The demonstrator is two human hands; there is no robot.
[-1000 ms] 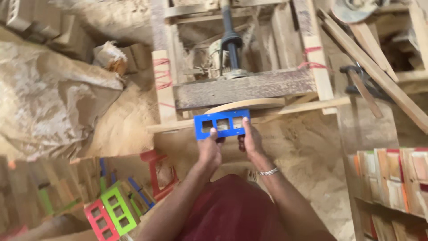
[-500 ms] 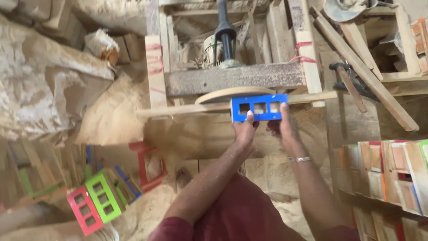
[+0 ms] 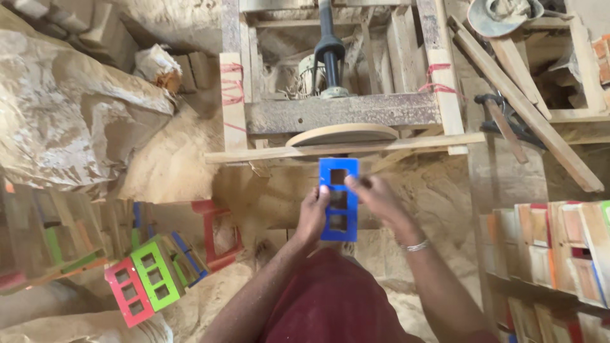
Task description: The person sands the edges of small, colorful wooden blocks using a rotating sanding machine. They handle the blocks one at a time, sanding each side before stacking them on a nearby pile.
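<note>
Both hands, left [image 3: 312, 213] and right [image 3: 375, 197], pinch the blue frame [image 3: 338, 198] upright by its sides just below the sanding disc [image 3: 343, 134]; likely sanding its top end, next needs steady pressure upward.

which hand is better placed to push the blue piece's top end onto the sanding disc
Probably the right hand: its fingers grip the blue three-window wooden frame nearer its top end, just below the round wooden sanding disc. The left hand holds the frame's left edge lower down, better for steadying.
</note>
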